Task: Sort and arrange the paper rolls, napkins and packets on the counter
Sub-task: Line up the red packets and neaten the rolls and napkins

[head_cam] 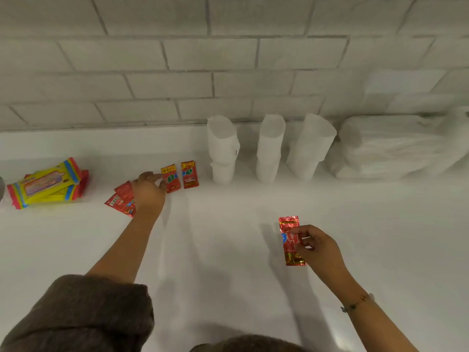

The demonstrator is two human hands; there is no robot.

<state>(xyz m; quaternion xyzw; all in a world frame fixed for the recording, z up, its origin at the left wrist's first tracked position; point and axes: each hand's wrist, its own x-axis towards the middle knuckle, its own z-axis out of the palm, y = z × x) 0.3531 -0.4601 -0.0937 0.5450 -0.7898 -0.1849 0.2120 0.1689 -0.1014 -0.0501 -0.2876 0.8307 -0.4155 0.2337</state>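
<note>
My left hand reaches to a red packet lying flat on the white counter, fingertips pinching its left edge. A second red packet lies just right of it. Several more red packets are fanned out under and left of my left wrist. My right hand pinches a shiny red packet just above the counter at the middle right. Three white paper rolls stand along the back wall. A white napkin stack in plastic lies at the far right.
A pile of yellow packets with pink and blue ends lies at the far left. The brick-tiled wall borders the counter at the back. A bracelet sits on my right wrist.
</note>
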